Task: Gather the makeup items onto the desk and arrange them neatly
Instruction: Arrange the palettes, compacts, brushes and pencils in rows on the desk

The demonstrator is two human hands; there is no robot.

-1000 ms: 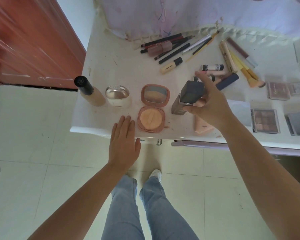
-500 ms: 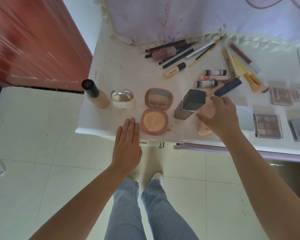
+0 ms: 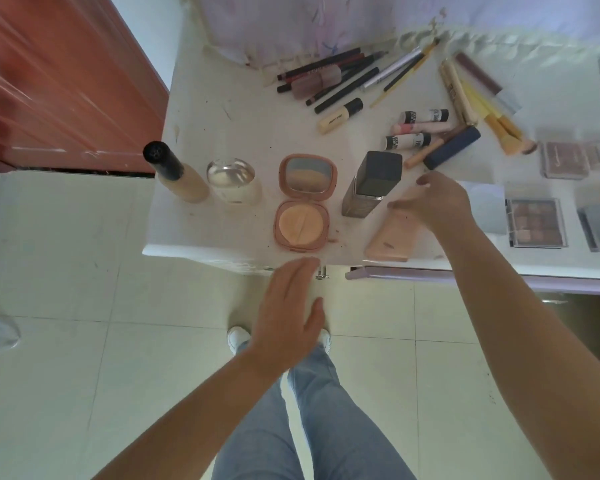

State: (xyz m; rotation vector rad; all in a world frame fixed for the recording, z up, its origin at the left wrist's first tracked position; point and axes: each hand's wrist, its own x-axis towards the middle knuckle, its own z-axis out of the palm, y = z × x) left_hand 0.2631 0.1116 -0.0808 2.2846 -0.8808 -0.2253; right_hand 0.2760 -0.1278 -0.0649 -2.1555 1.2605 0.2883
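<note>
Along the white desk's (image 3: 222, 109) front stand a foundation bottle with a black cap (image 3: 174, 173), a clear round jar (image 3: 232, 180), an open pink powder compact (image 3: 303, 202) and a square dark-capped bottle (image 3: 371, 183). My right hand (image 3: 433, 202) hovers just right of that bottle, fingers loosely spread, over the far end of a flat pink case (image 3: 390, 239); whether it touches the case I cannot tell. My left hand (image 3: 291, 306) is open and flat, in front of the desk's edge below the compact, holding nothing.
Pencils and brushes (image 3: 343, 81) lie fanned at the back, small tubes (image 3: 416, 129) and a navy stick (image 3: 452, 152) behind my right hand. Eyeshadow palettes (image 3: 536, 221) sit at the right. A red-brown door (image 3: 59, 84) stands left, tiled floor below.
My right hand let go of the square dark-capped bottle, now standing on the desk, and moved right over the pink case. My left hand slid back off the desk edge.
</note>
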